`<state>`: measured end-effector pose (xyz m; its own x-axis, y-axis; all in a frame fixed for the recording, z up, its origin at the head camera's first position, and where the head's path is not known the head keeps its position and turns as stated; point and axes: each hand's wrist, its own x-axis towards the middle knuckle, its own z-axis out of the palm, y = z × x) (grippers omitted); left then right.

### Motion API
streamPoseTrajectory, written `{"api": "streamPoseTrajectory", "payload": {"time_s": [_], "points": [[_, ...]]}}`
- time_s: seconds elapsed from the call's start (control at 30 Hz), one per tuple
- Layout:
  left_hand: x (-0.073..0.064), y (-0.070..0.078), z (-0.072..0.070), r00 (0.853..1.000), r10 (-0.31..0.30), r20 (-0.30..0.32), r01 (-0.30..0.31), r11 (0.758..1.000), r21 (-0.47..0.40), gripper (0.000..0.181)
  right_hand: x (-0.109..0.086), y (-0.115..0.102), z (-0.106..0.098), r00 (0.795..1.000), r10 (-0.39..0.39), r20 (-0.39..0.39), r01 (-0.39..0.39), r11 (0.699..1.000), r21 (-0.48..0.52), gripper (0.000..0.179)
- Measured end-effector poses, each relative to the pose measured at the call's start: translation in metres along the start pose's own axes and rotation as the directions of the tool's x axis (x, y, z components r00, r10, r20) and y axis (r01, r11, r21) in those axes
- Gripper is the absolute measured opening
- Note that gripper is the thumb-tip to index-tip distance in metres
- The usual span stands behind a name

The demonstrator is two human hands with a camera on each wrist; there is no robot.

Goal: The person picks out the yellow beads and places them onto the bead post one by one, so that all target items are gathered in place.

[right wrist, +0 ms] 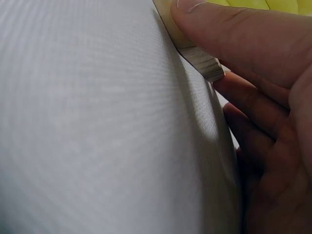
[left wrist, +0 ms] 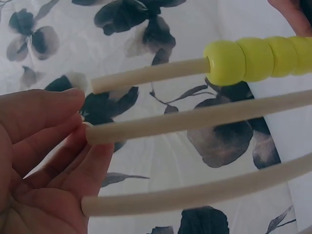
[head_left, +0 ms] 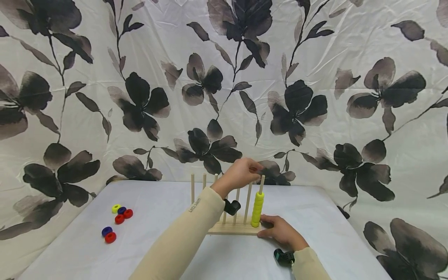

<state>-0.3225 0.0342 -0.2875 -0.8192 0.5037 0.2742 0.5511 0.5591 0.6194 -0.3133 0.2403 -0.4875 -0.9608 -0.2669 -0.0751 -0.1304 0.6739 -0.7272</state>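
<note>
A wooden peg rack (head_left: pixel 235 229) with several upright pegs stands on the table. Yellow beads (head_left: pixel 257 210) are stacked on its rightmost peg (head_left: pixel 261 184), whose top end sticks out bare above them. My left hand (head_left: pixel 241 173) hovers by the peg tops with fingers loosely bent. No bead shows between those fingers in the left wrist view, where the bare peg ends (left wrist: pixel 102 134) come close to the fingertips (left wrist: pixel 73 95). Down at the rack's right end, my right hand (head_left: pixel 280 232) grips the base (right wrist: pixel 204 63), thumb (right wrist: pixel 243 36) on the front and fingers round the end.
On the table's left side lie loose rings: a yellow one (head_left: pixel 116 208), blue ones (head_left: pixel 107 231) and several red ones (head_left: pixel 110 237). White cloth (head_left: pixel 147 233) covers the table. A floral curtain (head_left: pixel 140 58) hangs behind the far edge.
</note>
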Motion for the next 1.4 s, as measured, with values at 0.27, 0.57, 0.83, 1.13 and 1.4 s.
{"api": "streamPoseTrajectory", "payload": {"time_s": [0.27,0.57,0.83,1.13,1.4], "points": [[-0.004,-0.010,-0.009,0.999,0.001,-0.041,-0.002,1.000,-0.016,0.031,-0.002,-0.003,0.001,1.000,0.021,0.008,-0.021,1.000,0.022,0.073],[-0.013,-0.017,-0.023,0.998,0.002,-0.070,-0.003,1.000,-0.022,0.034,-0.003,-0.003,0.003,1.000,0.021,0.009,-0.022,0.999,0.030,0.073],[-0.024,-0.023,-0.038,0.996,-0.001,-0.090,-0.002,1.000,-0.026,0.035,-0.002,-0.002,0.002,1.000,0.009,0.001,-0.009,1.000,0.025,0.073],[-0.038,-0.036,-0.057,0.992,-0.018,-0.125,0.015,1.000,-0.019,0.035,-0.001,-0.002,0.003,1.000,0.015,-0.004,-0.015,0.999,0.033,0.076],[-0.051,-0.051,-0.075,0.990,-0.039,-0.135,0.034,0.999,-0.034,0.035,-0.002,-0.003,0.004,1.000,0.009,-0.007,-0.009,1.000,0.021,0.077]]}}
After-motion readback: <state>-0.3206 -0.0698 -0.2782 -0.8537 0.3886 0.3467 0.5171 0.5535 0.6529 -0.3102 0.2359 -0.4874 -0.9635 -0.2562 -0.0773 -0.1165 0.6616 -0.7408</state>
